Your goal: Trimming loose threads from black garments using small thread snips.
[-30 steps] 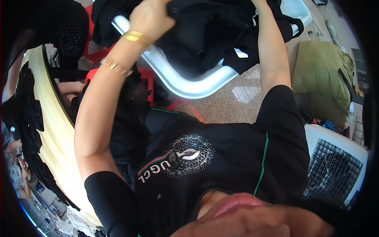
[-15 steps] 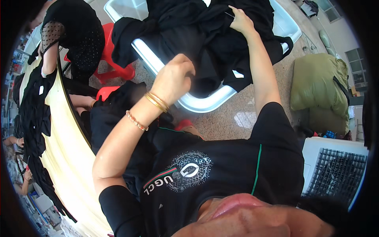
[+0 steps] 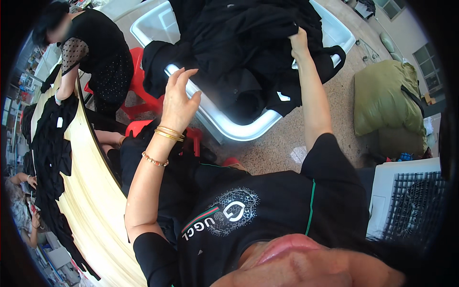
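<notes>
A big heap of black garments (image 3: 239,52) fills a white plastic tub (image 3: 229,131) in front of me and hangs over its rim. My right hand (image 3: 299,44) is closed on a fold of black garment at the right of the heap; the fingertips are partly hidden. My left hand (image 3: 180,99) hovers over the tub's near left rim, open, its fingers apart and nothing in it. A small white label (image 3: 283,96) shows on the cloth near the front corner.
On my left, a long pale table (image 3: 91,201) carries a strip of black garments (image 3: 52,153). A person in black (image 3: 103,57) leans over it beside a red stool (image 3: 138,86). Other hands work at its far side. An olive bundle (image 3: 387,100) stands right of the tub.
My left hand has moved left off the heap and its fingers have spread. My right hand has come slightly nearer and now grips a fold of cloth. The view has shifted a little.
</notes>
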